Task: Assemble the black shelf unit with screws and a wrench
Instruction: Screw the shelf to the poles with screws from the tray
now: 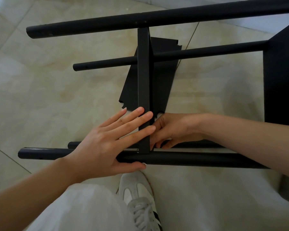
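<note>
- Head view: we are at the fastening step. Our left hand (pixel 105 140) lies flat, fingers straight, pressing the upright shelf panel (pixel 143 90) against the near tube (pixel 190 160) of the shelf unit.
- Our right hand (pixel 172 129) curls behind the panel at that joint; what it pinches is hidden.
- Next, we judge, a screw needs seating; no wrench shows.
- A spare panel (pixel 163 77) lies on the beige tiled floor (pixel 48 84).

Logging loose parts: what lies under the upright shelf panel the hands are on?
Under the shelf panel, a flat black panel with notched corners lies on the tiled floor. The upright panel, the left hand and the right hand cover its middle and near edge.
</note>
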